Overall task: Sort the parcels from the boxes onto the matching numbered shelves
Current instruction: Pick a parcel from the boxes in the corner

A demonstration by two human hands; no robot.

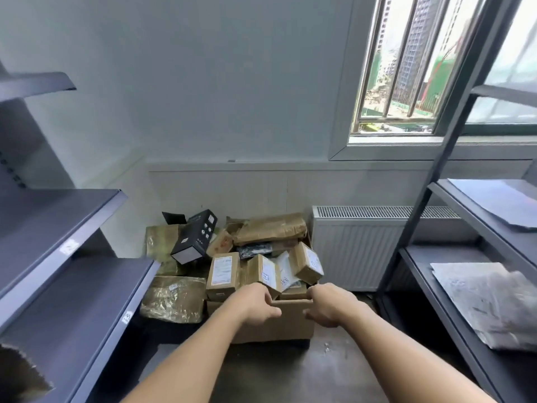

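A brown cardboard box (287, 322) stands on the floor ahead, heaped with several labelled parcels (222, 273). My left hand (255, 305) grips the near rim at its left, fingers curled over the edge. At the rim's right end my right hand (327, 303) holds it the same way. A black carton (194, 237) lies tilted on top of the pile at the back left. Grey shelves with small number labels (68, 247) run along the left; another grey shelf unit (465, 216) stands on the right.
Two taped brown bundles (174, 298) sit on the floor left of the box. A white radiator (354, 245) is against the wall under the window. Flat grey and silver mailers (488, 303) lie on the right shelves. Dark floor lies between the two shelf units.
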